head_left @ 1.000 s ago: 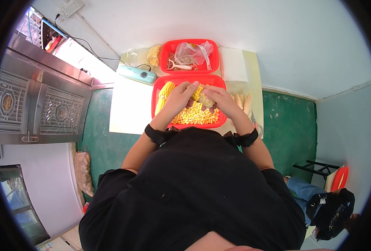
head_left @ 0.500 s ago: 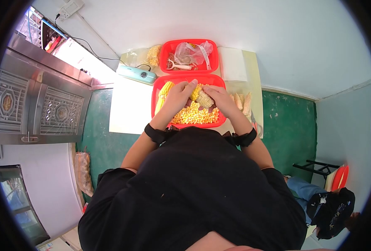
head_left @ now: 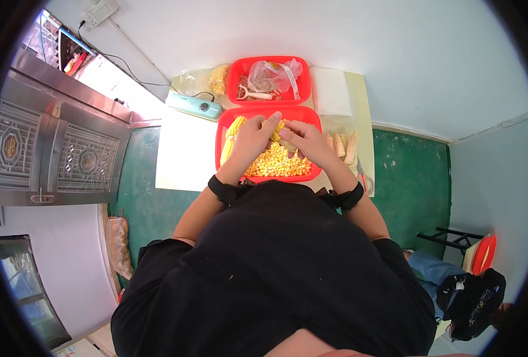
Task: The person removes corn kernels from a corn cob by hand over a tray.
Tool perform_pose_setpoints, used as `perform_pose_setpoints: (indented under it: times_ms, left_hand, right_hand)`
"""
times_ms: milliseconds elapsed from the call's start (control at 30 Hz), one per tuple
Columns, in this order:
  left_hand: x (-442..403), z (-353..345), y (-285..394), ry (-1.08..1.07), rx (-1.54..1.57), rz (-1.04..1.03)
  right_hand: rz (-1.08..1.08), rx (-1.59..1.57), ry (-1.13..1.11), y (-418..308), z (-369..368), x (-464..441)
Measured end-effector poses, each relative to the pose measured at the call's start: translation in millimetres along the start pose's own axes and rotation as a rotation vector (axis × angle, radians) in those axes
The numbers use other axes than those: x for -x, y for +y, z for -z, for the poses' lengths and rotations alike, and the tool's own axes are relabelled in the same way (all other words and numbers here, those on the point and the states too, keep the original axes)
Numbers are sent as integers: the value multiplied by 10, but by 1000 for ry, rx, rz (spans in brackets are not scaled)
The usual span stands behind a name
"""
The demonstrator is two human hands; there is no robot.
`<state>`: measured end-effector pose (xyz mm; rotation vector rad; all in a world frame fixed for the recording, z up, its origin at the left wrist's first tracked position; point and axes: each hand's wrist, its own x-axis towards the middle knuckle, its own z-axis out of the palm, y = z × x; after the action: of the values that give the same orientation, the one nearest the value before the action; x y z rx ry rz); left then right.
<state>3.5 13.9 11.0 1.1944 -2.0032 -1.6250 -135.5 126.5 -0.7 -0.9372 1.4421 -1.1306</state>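
Note:
Over the near red basket point(head_left: 221, 119), both my hands grip one corn cob point(head_left: 286, 143), partly stripped of its kernels. My left hand point(head_left: 255, 140) is closed around its left end, thumb pointing up. On the other side my right hand point(head_left: 307, 141) wraps the bare end, thumb laid across the cob. Loose yellow kernels point(head_left: 279, 165) cover the basket's bottom beneath my hands. Whole yellow corn cobs point(head_left: 233, 134) lie at the basket's left side, beside my left wrist. My fingers hide part of the held cob.
Behind stands a second red basket point(head_left: 234, 77) with a plastic bag point(head_left: 270, 77) and a white peeler point(head_left: 255, 94). A teal device point(head_left: 195, 107) with a cord is at left. Stripped cobs point(head_left: 350, 147) and scissors point(head_left: 364, 178) lie at right. Another person point(head_left: 472, 300) is at lower right.
My right hand has shifted on the cob, its thumb now lying across it and covering more of the bare end. The left hand stays nearly in place.

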Motion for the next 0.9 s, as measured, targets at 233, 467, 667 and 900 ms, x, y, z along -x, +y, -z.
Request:
perform_pose_setpoints:
  times_ms: [233, 467, 667, 900]
  left_hand:
    - [-2, 16, -5, -15, 64, 27]
    - [-45, -5, -54, -43, 48, 35]
    - [-4, 37, -44, -202, 125, -98]
    - [-27, 91, -87, -217, 59, -148]
  right_hand:
    - [51, -147, -56, 81, 42, 15]
    - [81, 37, 56, 43, -4, -10]
    - [-52, -175, 50, 163, 107, -69]
    - [7, -69, 102, -28, 29, 25]
